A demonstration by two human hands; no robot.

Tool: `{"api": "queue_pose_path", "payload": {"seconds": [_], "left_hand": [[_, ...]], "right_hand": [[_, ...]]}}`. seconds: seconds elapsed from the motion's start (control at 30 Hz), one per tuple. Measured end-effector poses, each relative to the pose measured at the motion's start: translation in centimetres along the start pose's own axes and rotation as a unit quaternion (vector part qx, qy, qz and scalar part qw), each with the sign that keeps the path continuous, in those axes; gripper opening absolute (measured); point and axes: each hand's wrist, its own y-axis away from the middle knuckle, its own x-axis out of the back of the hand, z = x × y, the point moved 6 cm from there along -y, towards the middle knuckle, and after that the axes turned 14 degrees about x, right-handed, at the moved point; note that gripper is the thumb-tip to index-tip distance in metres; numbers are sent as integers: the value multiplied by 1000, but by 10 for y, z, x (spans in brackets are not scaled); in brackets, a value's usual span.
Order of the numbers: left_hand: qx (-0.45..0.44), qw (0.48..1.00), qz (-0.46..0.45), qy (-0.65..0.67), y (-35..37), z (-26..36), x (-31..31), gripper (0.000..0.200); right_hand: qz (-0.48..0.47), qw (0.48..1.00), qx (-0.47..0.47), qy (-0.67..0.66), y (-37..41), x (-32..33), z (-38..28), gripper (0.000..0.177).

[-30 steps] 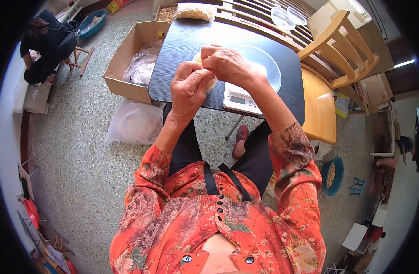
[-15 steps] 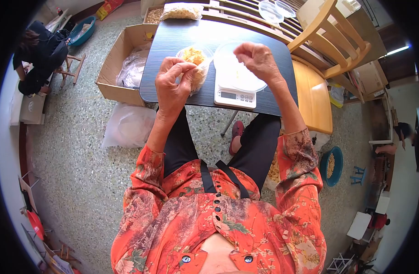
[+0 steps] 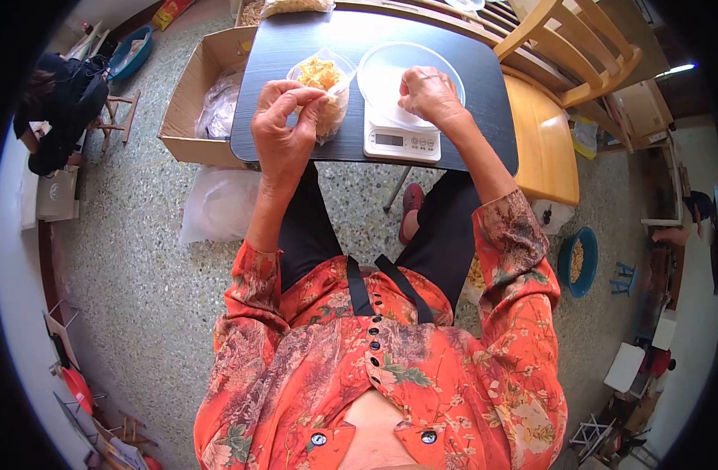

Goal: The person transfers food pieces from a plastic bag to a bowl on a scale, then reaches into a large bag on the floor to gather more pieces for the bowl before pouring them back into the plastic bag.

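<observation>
My left hand (image 3: 285, 125) is closed in a pinch, thumb and forefinger together at the near rim of a clear plastic bag (image 3: 333, 110). Whatever the fingertips hold is too small to make out. Orange-yellow dried flakes (image 3: 320, 73) fill the bag, which stands open on the table. Over a clear, shallow plastic bowl (image 3: 382, 63), my right hand (image 3: 431, 95) is curled, fingertips pressed together and pointing down; their contents are hidden. The bowl rests on a white digital kitchen scale (image 3: 402, 145), whose display faces me.
A dark table (image 3: 296, 39) carries these things. Left of it stands a cardboard box (image 3: 183, 117) with plastic bags inside. A wooden chair (image 3: 539, 141) adjoins the right side. Below lie a white plastic bag (image 3: 222, 207) and a teal basin (image 3: 578, 262). Another person (image 3: 65, 102) sits far left.
My right hand has lowered toward the bowl and turned its fingers downward. My left hand keeps its pinch by the bag rim. The whole view has shifted slightly.
</observation>
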Motion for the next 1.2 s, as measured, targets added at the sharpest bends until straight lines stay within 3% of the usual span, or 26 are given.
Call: {"api": "queue_pose_path", "payload": {"seconds": [0.33, 0.4, 0.47, 0.53, 0.63, 0.73, 0.8, 0.93, 1.0, 1.1, 1.13, 1.2], "left_hand": [[-8, 1000, -7, -15, 0, 0, -1, 12], [-13, 1000, -9, -21, 0, 2, 0, 13], [-19, 999, -4, -28, 1, 4, 2, 14], [-35, 999, -9, -13, 1, 7, 1, 12], [-51, 999, -8, -14, 1, 12, 2, 11], [-51, 998, -18, -21, 1, 9, 5, 11], [-53, 997, -31, -42, 1, 7, 7, 11], [-25, 998, -52, -12, -1, 4, 12, 13], [-58, 998, -22, -30, -3, 11, 16, 13], [-63, 997, -40, -18, -3, 17, 11, 12], [-58, 997, -52, -15, -2, 18, 9, 12], [-51, 996, -65, -33, -3, 19, 5, 11]], "right_hand": [[27, 999, 24, 4, -4, 4, -2, 11], [47, 993, 36, -102, -5, 13, 7, 11], [129, 911, 61, -388, -2, 24, 12, 16], [172, 848, 139, -482, 4, 47, -14, 20], [198, 860, 179, -434, 2, 62, -58, 17], [264, 867, 303, -294, 2, 64, -95, 15], [241, 859, 365, -266, 4, 60, -107, 23], [127, 897, 372, -203, 16, 52, -116, 28], [85, 911, 364, -175, 16, 48, -117, 32], [-3, 900, 401, -171, -5, 30, -118, 45], [11, 874, 439, -209, -10, 29, -120, 43], [-72, 918, 329, -209, -24, 17, -109, 40]]}}
